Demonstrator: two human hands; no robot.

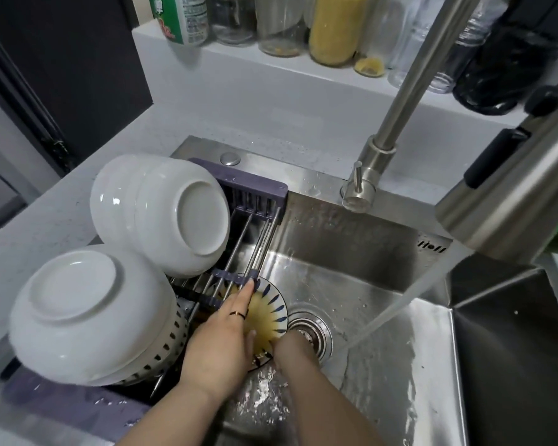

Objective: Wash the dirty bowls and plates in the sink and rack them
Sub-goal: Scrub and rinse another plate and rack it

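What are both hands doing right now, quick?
Left hand: open, straight fingers pressed on the patterned plate.
Right hand: at the plate's lower edge, fingers hidden, cannot tell.

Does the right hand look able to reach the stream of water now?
Likely yes: the right hand sits beside the drain, the water stream lands just past it, with nothing between.
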